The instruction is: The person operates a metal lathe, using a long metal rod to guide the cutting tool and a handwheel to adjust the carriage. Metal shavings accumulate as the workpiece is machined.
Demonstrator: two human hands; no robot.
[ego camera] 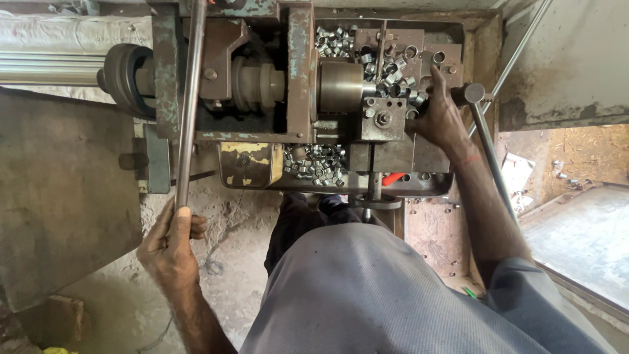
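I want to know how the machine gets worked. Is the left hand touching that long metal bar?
Touching. The head view shows the left hand wrapped around the lower end of the long metal bar, thumb pressed on it.

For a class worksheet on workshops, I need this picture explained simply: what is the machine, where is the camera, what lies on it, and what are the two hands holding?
The single picture comes from a camera worn on the person's head, looking straight down past a grey shirt. Below is an old, worn metal machine, seemingly a small lathe, with a round chuck in the middle. Heaps of small shiny metal rings lie in its tray, with more near the top. The left hand grips the lower end of a long metal lever bar that runs up across the machine. The right hand rests on the tool block beside a knobbed handle; whether it grips anything cannot be told.
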